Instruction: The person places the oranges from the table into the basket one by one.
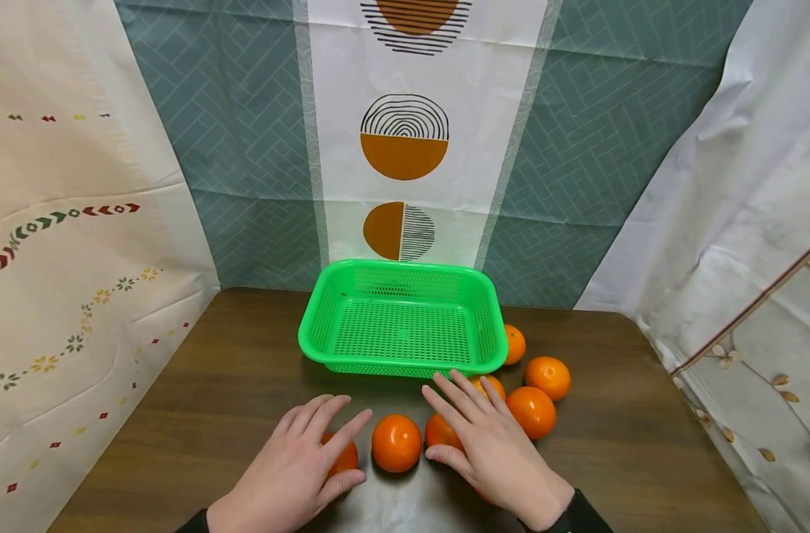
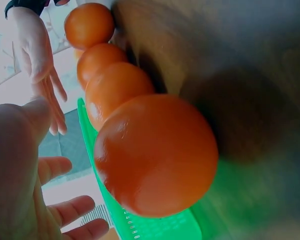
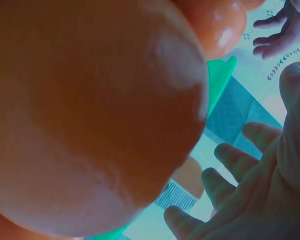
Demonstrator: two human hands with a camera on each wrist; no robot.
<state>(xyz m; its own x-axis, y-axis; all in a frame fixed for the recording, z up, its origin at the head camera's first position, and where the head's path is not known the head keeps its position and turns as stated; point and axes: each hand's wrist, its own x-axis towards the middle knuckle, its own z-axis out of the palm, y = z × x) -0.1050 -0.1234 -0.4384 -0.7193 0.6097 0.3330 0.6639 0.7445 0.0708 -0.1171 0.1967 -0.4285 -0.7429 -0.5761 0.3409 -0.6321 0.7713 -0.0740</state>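
Note:
My left hand (image 1: 298, 463) hovers over an orange (image 1: 346, 457) at the front left, fingers spread and loosely bent. In the left wrist view that orange (image 2: 157, 155) stands apart from the fingers (image 2: 72, 210). Spread flat, my right hand (image 1: 488, 448) is above several oranges and partly hides one orange (image 1: 441, 433). A large orange (image 3: 90, 115) fills much of the right wrist view, with a gap to the fingertips (image 3: 225, 152). Between the hands sits another orange (image 1: 396, 443). Neither hand grips anything.
Behind the hands stands a green plastic basket (image 1: 315, 348) with perforated sides and nothing in it. More oranges lie to its right, including one orange (image 1: 531, 412) and a farther orange (image 1: 548, 377). Patterned cloths (image 1: 245, 148) hang around the brown wooden table (image 1: 245, 370).

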